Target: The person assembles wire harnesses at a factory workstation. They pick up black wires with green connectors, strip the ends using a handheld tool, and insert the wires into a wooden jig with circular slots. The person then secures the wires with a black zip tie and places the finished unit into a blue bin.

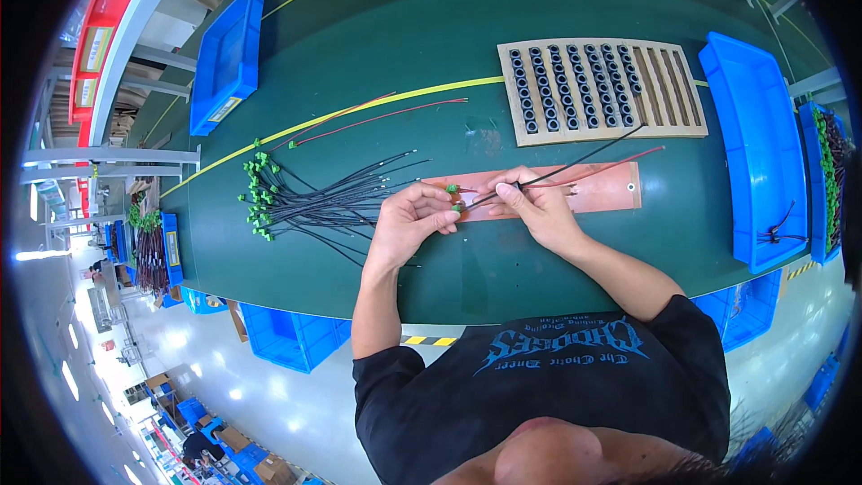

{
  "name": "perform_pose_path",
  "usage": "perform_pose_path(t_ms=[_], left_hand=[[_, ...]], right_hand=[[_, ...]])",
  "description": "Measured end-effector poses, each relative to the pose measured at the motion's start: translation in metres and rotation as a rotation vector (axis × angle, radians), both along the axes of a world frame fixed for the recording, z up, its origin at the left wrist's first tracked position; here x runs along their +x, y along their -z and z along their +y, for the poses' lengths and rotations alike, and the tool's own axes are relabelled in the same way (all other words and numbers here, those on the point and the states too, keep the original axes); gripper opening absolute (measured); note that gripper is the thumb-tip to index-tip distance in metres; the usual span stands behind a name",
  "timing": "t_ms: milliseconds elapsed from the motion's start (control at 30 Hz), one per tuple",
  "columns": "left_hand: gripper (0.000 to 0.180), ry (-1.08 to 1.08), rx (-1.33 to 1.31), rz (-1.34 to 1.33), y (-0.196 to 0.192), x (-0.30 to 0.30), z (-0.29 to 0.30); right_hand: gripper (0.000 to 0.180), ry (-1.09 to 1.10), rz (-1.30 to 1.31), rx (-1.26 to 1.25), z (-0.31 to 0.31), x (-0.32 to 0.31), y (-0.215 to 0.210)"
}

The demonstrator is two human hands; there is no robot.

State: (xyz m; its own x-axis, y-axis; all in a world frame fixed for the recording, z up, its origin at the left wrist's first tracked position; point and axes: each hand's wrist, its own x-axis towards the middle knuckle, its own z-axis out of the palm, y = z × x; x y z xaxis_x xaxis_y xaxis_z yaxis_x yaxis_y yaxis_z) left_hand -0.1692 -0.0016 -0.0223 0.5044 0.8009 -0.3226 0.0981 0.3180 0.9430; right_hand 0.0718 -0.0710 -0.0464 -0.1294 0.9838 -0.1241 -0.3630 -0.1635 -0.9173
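Wooden rack (pixel 669 81) of black cores, blue bins (pixel 759 144).

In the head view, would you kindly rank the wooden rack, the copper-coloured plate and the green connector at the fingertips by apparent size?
1. Wooden rack
2. Copper-coloured plate
3. Green connector

The person wore a black short-sleeved T-shirt (pixel 575 368) with a pale blue printed design across the chest, ornate lettering over a smaller line beneath it. The sleeves ended above the elbows, leaving both forearms bare. The hands were bare too, with no gloves, rings, watch or wristband visible
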Motion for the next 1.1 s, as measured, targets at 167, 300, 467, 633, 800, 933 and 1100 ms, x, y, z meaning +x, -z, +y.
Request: perform_pose_path(t_ms=[167,300,467,633,800,933,1100], left_hand=[[0.027,-0.045,0.333,0.108,-0.001,0.003,0.000],[0.021,0.006,0.682,0.274,-0.006,0.009,-0.001],[0.027,-0.031,0.595,0.352,-0.007,0.019,-0.007],[0.029,0.011,0.755,0.476,-0.010,0.023,-0.006],[0.032,-0.030,1.176,0.433,-0.011,0.017,0.000],[0.036,0.176,1.990,0.606,-0.043,0.039,-0.015],[0.038,0.504,1.942,0.808,-0.061,0.055,0.016]], right_hand=[[0.021,0.007,-0.059,0.101,0.000,-0.001,0.001],[0.021,0.008,-0.116,0.120,0.001,0.001,0.006],[0.020,-0.005,-0.079,0.181,-0.001,-0.001,0.008],[0.022,-0.023,-0.175,0.102,0.002,0.003,0.004],[0.025,-0.085,-0.374,0.066,0.002,0.003,-0.005],[0.018,-0.054,-0.575,0.299,0.002,0.002,-0.005],[0.012,-0.074,-0.612,0.383,0.000,0.002,-0.001]])
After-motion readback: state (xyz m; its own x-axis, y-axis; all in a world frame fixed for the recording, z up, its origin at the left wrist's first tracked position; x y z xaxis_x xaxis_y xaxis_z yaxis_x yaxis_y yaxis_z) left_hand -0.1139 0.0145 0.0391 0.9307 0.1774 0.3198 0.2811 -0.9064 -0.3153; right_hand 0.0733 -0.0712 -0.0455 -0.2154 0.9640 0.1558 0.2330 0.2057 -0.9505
